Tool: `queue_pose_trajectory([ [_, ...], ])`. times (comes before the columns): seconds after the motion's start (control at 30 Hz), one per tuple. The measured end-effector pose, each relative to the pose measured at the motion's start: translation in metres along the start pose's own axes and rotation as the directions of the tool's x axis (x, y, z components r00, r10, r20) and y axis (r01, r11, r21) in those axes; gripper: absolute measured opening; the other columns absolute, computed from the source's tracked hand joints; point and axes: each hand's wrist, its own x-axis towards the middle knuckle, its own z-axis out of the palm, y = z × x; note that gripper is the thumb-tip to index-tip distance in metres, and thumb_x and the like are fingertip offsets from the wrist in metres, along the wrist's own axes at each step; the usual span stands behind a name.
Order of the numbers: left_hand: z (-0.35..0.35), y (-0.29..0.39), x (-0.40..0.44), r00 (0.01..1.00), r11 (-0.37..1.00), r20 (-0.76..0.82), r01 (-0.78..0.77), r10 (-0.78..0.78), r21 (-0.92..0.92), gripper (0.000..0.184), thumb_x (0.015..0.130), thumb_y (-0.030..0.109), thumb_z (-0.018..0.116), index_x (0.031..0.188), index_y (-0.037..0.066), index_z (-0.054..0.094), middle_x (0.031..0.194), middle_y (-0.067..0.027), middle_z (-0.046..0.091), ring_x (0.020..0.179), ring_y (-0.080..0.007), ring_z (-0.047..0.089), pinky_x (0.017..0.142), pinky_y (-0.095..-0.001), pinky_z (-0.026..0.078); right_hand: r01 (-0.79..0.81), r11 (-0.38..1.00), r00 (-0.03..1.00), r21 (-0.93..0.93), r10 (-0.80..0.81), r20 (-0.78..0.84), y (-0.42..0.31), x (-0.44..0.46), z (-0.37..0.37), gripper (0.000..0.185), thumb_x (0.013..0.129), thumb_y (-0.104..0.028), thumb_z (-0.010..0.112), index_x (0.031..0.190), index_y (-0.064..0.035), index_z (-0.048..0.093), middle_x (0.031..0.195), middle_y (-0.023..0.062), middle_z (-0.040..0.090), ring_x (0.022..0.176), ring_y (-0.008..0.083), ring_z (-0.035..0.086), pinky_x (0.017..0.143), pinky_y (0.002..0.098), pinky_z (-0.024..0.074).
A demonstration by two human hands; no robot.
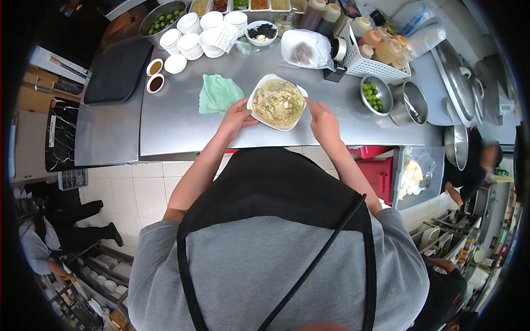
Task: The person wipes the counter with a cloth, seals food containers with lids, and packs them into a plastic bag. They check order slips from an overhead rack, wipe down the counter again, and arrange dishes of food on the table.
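A white squarish bowl (253,105) of rice-like food (277,103) with green bits stands on the steel counter in front of me. My left hand (238,117) grips its left rim, thumb on top and fingers underneath. At the right rim, my right hand (322,117) has its fingers closed around a thin metal utensil (301,91), whose tip reaches into the food. The kind of utensil is hard to make out. Left of the bowl lies a crumpled mint-green cloth (219,94), close to my left hand but apart from it.
Stacked white lids (189,46) and two sauce cups (155,83) stand back left, beside a black tray (118,71). Rightward are a basket of squeeze bottles (376,63), a bowl of limes (376,95) and a steel pot (409,103). Other people are at both sides behind me.
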Motion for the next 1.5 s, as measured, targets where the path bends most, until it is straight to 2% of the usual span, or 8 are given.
queue_pose_trajectory([
  [0.63, 0.005, 0.006, -0.007, 0.999, 0.996, -0.006, 0.031, -0.031, -0.087, 0.053, 0.08, 0.002, 0.046, 0.127, -0.004, 0.024, 0.103, -0.015, 0.052, 0.089, -0.022, 0.057, 0.075, -0.0314, 0.05, -0.16, 0.983, 0.987, 0.086, 0.162, -0.016, 0.011, -0.016, -0.006, 0.034, 0.073, 0.003, 0.045, 0.102, -0.0079, 0.057, 0.078, 0.014, 0.054, 0.069, 0.0345, 0.055, 0.059, 0.0414, 0.0439],
  [0.87, 0.002, 0.004, 0.004, 0.993, 0.991, 0.079, 0.096, -0.089, -0.093, 0.046, 0.079, 0.001, 0.041, 0.124, -0.003, 0.03, 0.104, -0.0167, 0.052, 0.089, -0.0247, 0.058, 0.077, -0.034, 0.05, -0.113, 0.974, 0.964, 0.198, 0.156, -0.217, 0.074, -0.019, -0.04, 0.029, 0.082, -0.001, 0.047, 0.109, -0.0067, 0.056, 0.071, 0.0067, 0.056, 0.059, 0.0139, 0.049, 0.053, 0.0236, 0.0384],
  [0.93, 0.003, 0.006, 0.005, 0.991, 0.99, 0.082, 0.114, -0.107, -0.084, 0.045, 0.08, 0.001, 0.04, 0.123, -0.002, 0.03, 0.105, -0.0169, 0.052, 0.089, -0.025, 0.058, 0.077, -0.0342, 0.05, -0.339, 0.794, 0.876, 0.504, 0.463, -0.14, 0.076, -0.013, -0.083, 0.032, 0.079, 0.001, 0.046, 0.108, -0.0059, 0.056, 0.074, 0.0084, 0.06, 0.068, 0.015, 0.055, 0.064, 0.0266, 0.0427],
  [1.0, 0.002, 0.005, 0.008, 0.99, 0.991, 0.087, 0.114, -0.108, -0.07, 0.044, 0.08, 0.002, 0.04, 0.123, -0.002, 0.031, 0.105, -0.0166, 0.053, 0.09, -0.0255, 0.058, 0.077, -0.0342, 0.05, -0.324, 0.78, 0.836, 0.536, 0.501, -0.223, 0.103, -0.013, -0.113, 0.028, 0.082, -0.001, 0.045, 0.108, -0.0043, 0.056, 0.075, 0.0039, 0.059, 0.07, 0.0081, 0.052, 0.064, 0.0235, 0.0411],
  [1.1, 0.003, 0.007, 0.007, 0.99, 0.992, 0.082, 0.12, -0.117, -0.04, 0.042, 0.08, 0.002, 0.04, 0.122, -0.002, 0.032, 0.105, -0.0155, 0.053, 0.089, -0.0247, 0.058, 0.077, -0.0337, 0.05, -0.423, 0.843, 0.736, 0.332, 0.533, -0.418, 0.156, -0.012, -0.151, 0.03, 0.081, -0.004, 0.046, 0.109, -0.0073, 0.057, 0.074, 0.0071, 0.061, 0.07, 0.0128, 0.056, 0.066, 0.0254, 0.0427],
  [1.23, 0.003, 0.008, 0.007, 0.989, 0.992, 0.082, 0.127, -0.126, -0.011, 0.041, 0.08, 0.004, 0.041, 0.12, -0.001, 0.033, 0.105, -0.015, 0.053, 0.089, -0.0238, 0.058, 0.077, -0.033, 0.05, -0.662, 0.749, 0.628, 0.031, 0.577, -0.523, 0.228, -0.008, -0.184, 0.03, 0.079, -0.012, 0.046, 0.107, -0.0098, 0.057, 0.08, 0.0136, 0.063, 0.079, 0.0265, 0.06, 0.071, 0.0346, 0.0454],
  [1.33, 0.006, 0.012, 0.006, 0.989, 0.991, 0.06, 0.133, -0.134, 0.014, 0.04, 0.081, 0.004, 0.041, 0.12, -0.001, 0.034, 0.104, -0.0147, 0.053, 0.089, -0.0235, 0.058, 0.077, -0.033, 0.05, -0.768, 0.587, 0.619, -0.255, 0.58, -0.53, 0.25, 0.003, -0.194, 0.028, 0.079, -0.016, 0.044, 0.101, -0.0092, 0.059, 0.089, 0.0157, 0.061, 0.087, 0.0326, 0.058, 0.075, 0.0399, 0.045],
  [1.5, 0.008, 0.014, 0.011, 0.986, 0.988, 0.065, 0.151, -0.151, 0.014, 0.038, 0.08, 0.003, 0.041, 0.117, -0.001, 0.038, 0.103, -0.0145, 0.054, 0.089, -0.0233, 0.058, 0.075, -0.0328, 0.05, -0.816, 0.383, 0.555, -0.433, 0.729, -0.4, 0.311, 0.02, -0.199, 0.027, 0.078, -0.016, 0.043, 0.099, -0.0108, 0.061, 0.099, 0.0161, 0.059, 0.094, 0.031, 0.056, 0.079, 0.0402, 0.0454],
])
